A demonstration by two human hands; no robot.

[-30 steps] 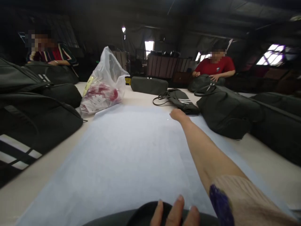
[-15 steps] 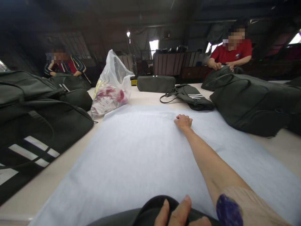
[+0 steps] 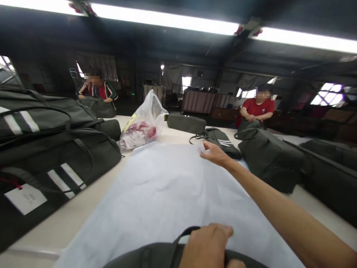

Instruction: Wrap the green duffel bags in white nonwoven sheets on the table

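Note:
A white sheet (image 3: 156, 186) covers the middle of the table, with its far edge lifted slightly at my right hand (image 3: 210, 152). My right hand reaches out from the right and pinches that far edge between thumb and fingers. Close to my body, a dark grey-green bag (image 3: 147, 257) shows only its top at the bottom of the view. My left hand (image 3: 208, 245) is closed around the bag's looped handle (image 3: 182, 235), and its fingers partly hide the handle.
Striped dark bags (image 3: 92, 160) are stacked at the left. A clear plastic bag (image 3: 143, 126) with red and white contents, a small oblong case (image 3: 186, 123) and a small striped bag (image 3: 220, 141) lie beyond the sheet. More bags (image 3: 270, 160) stand right. Two people sit across the table.
The view has tilted up. My right hand now grips the sheet's far edge and the sheet's right part has drawn inward. My left hand has closed over the bag handle.

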